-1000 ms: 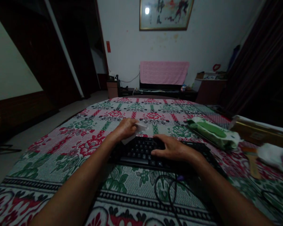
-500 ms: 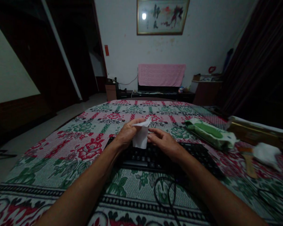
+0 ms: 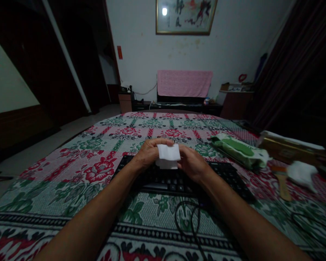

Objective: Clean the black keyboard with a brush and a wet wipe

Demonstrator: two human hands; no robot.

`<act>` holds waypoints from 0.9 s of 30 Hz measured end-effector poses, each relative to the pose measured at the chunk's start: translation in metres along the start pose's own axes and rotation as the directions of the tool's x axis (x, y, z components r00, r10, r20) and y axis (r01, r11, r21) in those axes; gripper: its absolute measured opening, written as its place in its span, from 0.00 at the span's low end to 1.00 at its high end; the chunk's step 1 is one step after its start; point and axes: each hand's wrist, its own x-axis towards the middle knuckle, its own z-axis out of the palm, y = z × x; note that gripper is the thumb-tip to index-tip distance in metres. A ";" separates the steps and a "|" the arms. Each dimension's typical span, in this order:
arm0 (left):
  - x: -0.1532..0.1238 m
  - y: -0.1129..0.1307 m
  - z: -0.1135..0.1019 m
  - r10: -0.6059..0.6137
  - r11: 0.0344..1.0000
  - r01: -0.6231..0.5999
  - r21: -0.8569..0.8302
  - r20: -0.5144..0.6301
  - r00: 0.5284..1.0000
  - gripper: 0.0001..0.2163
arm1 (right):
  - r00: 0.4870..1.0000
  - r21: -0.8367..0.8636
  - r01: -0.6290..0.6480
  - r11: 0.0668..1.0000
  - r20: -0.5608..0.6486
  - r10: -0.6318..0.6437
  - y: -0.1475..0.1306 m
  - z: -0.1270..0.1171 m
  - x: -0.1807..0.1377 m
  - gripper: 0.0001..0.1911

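Note:
A folded white wipe (image 3: 168,153) is held up between my two hands, over a black keyboard (image 3: 157,181). My left hand (image 3: 149,151) grips its left side and top edge, fingers closed along it. At its right edge, my right hand (image 3: 192,161) pinches the wipe; some of those fingertips are hidden behind it. The keyboard lies flat on a flowered cloth (image 3: 97,170), partly covered by my hands and forearms. Its black cable (image 3: 176,217) loops on the cloth in front.
On the right lie a green-and-white wipes pack (image 3: 239,150), a flat brush (image 3: 282,183) with a wooden handle, a crumpled white tissue (image 3: 301,174) and a gold box (image 3: 290,146). A pink cloth (image 3: 184,83) hangs over something by the far wall.
My right hand has come in against the wipe and now holds its right edge. The wipe's upper part has folded down toward me. The view has shifted slightly.

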 end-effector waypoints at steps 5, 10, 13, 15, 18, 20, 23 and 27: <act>0.000 0.001 -0.003 0.107 0.991 -0.111 0.070 0.058 0.993 0.02 | 0.999 0.039 -0.024 0.999 0.047 0.022 -0.003 0.001 -0.005 0.15; 0.000 0.002 -0.005 0.108 0.989 -0.119 0.091 0.116 0.987 0.02 | 0.999 -0.007 0.006 1.000 0.033 -0.005 -0.002 0.001 -0.005 0.20; -0.001 0.005 -0.005 0.022 1.000 -0.024 0.012 0.159 0.987 0.09 | 0.998 -0.044 0.039 0.998 -0.053 -0.042 -0.002 -0.002 -0.001 0.21; -0.001 0.007 -0.006 -0.053 0.992 0.072 -0.105 0.171 0.984 0.20 | 0.983 -0.090 0.084 0.992 -0.157 -0.097 -0.002 -0.005 0.002 0.20; -0.001 0.006 -0.004 -0.142 0.963 0.172 -0.205 0.155 0.978 0.24 | 0.940 -0.136 0.168 0.976 -0.276 -0.200 -0.003 -0.006 0.005 0.19; 0.000 0.003 -0.002 -0.184 0.960 0.207 -0.189 0.130 0.974 0.23 | 0.924 -0.145 0.216 0.966 -0.290 -0.250 -0.003 -0.006 0.006 0.19; 0.002 -0.004 0.000 -0.244 0.955 0.252 -0.157 0.071 0.967 0.19 | 0.920 -0.165 0.255 0.953 -0.262 -0.292 -0.002 -0.003 0.005 0.19; 0.005 -0.010 0.000 -0.246 0.955 0.246 -0.164 0.021 0.969 0.15 | 0.927 -0.214 0.242 0.946 -0.236 -0.291 0.000 -0.002 0.003 0.17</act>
